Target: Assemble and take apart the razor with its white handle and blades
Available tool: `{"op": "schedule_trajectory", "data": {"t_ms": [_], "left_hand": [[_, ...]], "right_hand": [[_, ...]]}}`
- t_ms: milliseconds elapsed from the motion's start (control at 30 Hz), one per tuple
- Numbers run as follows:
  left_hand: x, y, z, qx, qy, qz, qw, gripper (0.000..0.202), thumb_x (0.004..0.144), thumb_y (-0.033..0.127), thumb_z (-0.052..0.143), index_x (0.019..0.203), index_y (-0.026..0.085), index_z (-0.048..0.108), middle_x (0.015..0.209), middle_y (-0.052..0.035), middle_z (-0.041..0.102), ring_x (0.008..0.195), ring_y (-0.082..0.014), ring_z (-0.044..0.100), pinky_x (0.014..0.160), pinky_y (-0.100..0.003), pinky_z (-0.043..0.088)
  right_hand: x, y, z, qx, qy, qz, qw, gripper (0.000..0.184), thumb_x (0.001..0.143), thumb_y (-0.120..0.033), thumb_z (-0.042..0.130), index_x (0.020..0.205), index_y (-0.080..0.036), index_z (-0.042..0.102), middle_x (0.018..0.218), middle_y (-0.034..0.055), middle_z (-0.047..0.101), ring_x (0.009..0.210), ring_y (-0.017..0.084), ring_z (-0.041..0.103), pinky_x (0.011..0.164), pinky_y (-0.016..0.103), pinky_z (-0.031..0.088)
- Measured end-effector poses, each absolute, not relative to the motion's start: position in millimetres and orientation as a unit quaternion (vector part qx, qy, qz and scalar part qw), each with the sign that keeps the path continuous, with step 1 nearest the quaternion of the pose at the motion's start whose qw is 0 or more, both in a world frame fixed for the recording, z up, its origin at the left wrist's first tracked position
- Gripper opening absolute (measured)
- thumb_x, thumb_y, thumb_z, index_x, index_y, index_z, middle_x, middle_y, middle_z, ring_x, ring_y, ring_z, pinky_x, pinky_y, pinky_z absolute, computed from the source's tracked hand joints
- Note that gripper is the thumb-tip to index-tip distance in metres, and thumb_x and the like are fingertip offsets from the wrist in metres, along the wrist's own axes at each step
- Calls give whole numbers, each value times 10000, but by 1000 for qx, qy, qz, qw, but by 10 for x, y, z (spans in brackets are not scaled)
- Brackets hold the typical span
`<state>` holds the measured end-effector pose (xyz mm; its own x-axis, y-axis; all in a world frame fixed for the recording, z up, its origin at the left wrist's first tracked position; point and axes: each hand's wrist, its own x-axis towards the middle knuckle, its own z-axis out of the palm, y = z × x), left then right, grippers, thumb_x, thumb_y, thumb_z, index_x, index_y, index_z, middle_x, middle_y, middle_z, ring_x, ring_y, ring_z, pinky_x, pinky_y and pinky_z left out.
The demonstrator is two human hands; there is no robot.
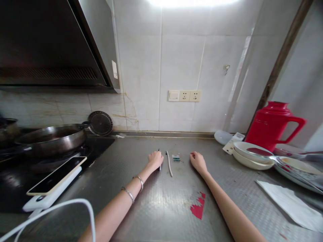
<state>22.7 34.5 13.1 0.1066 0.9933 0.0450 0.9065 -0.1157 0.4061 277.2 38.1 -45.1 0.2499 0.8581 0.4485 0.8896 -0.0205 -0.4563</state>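
My left hand (155,159) is closed over a slim, dark stick-like thing (159,167), resting on the metal counter. Its ends poke out above and below my fingers; the rest is covered, so I cannot tell its kind. Just right of that hand lies a thin white stick with a small dark head (169,165), like a toothbrush. Beside it sits a small clear and teal packet (176,157). My right hand (198,161) lies on the counter to the right of the packet, its fingers curled in, with nothing seen in them.
At left, a phone (58,174) on a white power bank with a cable lies by the stove, where a steel pan (52,139) stands. At right are stacked bowls (248,161), a red thermos jug (268,124) and a white napkin (290,203). A red patch (198,208) marks the counter.
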Motion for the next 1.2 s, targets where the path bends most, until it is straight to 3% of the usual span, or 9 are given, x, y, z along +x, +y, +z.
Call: {"op": "schedule_trajectory", "data": {"t_ms": [100, 167, 267, 333, 667, 833, 1000, 1200], "left_hand": [[153, 408, 139, 708, 636, 235, 196, 215, 803, 263, 471, 796, 131, 640, 950, -170, 670, 954, -256, 623, 739, -300, 458], [101, 456, 143, 687, 622, 277, 254, 239, 815, 265, 452, 711, 122, 613, 800, -143, 684, 771, -216, 666, 633, -261, 470], [27, 498, 157, 639, 600, 329, 351, 279, 848, 262, 390, 689, 116, 567, 626, -87, 656, 495, -140, 619, 481, -220, 447], [-16, 493, 175, 600, 587, 364, 404, 265, 858, 265, 375, 735, 110, 551, 597, -67, 643, 410, -104, 563, 430, -204, 429], [-102, 406, 228, 447, 580, 414, 540, 202, 808, 287, 432, 760, 117, 529, 537, -6, 579, 331, -46, 404, 347, -171, 291], [-120, 406, 230, 427, 594, 396, 555, 278, 847, 304, 375, 721, 114, 535, 426, 50, 438, 302, -46, 346, 348, -171, 256], [-136, 410, 254, 415, 606, 374, 567, 401, 882, 363, 330, 662, 105, 543, 404, 45, 408, 294, -44, 325, 347, -172, 248], [-137, 427, 231, 397, 606, 367, 583, 383, 897, 360, 354, 608, 137, 472, 394, 60, 361, 287, -35, 316, 330, -151, 228]], "right_hand": [[2768, 375, -446, -714, -612, -24, 340, 292, 816, -248, 408, 947, -140, 646, 887, 104, 649, 855, 186, 579, 755, 248, 396], [2766, 373, -445, -713, -612, -24, 342, 287, 817, -247, 410, 940, -143, 648, 892, 101, 650, 857, 185, 580, 756, 247, 396], [2767, 375, -443, -713, -612, -22, 343, 286, 816, -242, 409, 934, -143, 651, 891, 101, 651, 854, 183, 582, 754, 245, 396], [2769, 378, -443, -712, -612, -20, 343, 288, 815, -239, 410, 939, -141, 651, 892, 101, 651, 846, 180, 583, 752, 243, 397], [2785, 397, -479, -717, -606, -15, 344, 295, 805, -232, 425, 978, -138, 645, 899, 101, 645, 855, 177, 577, 748, 244, 394], [2789, 401, -485, -714, -608, -15, 348, 296, 808, -231, 420, 981, -136, 640, 898, 103, 646, 856, 183, 577, 743, 250, 391], [2784, 397, -485, -711, -608, -15, 354, 292, 802, -221, 425, 985, -136, 635, 875, 95, 648, 832, 182, 579, 732, 250, 388], [2780, 387, -477, -711, -606, -15, 355, 293, 797, -218, 430, 980, -129, 641, 895, 106, 651, 843, 183, 576, 733, 254, 388]]}}
